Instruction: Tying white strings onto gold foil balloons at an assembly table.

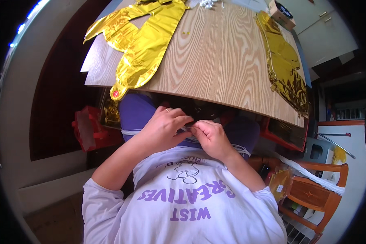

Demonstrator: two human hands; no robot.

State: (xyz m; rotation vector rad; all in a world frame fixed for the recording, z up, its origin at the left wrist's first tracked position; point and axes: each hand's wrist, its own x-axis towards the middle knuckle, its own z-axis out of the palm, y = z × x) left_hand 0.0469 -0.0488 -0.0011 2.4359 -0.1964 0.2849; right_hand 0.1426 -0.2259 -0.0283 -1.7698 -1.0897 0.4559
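Over my lap, my left hand [166, 125] and my right hand [209, 137] meet with their fingertips almost touching. Both are closed in a pinch. Between them shows a thin pale strand that looks like white string; its ends are hidden by my fingers. More white string [130, 132] runs across my purple-clad thighs and passes behind my hands. A flat gold foil balloon [146, 53] lies on the table beyond my left hand, its red-dotted tip [116, 93] hanging over the near edge.
The wood-grain table [215, 53] has its near edge just beyond my hands. More folded gold foil [280, 61] lies along its right side, near a small cardboard box [281, 15]. A red bag [89, 128] stands at lower left. An orange-brown wooden chair [313, 195] is at my right.
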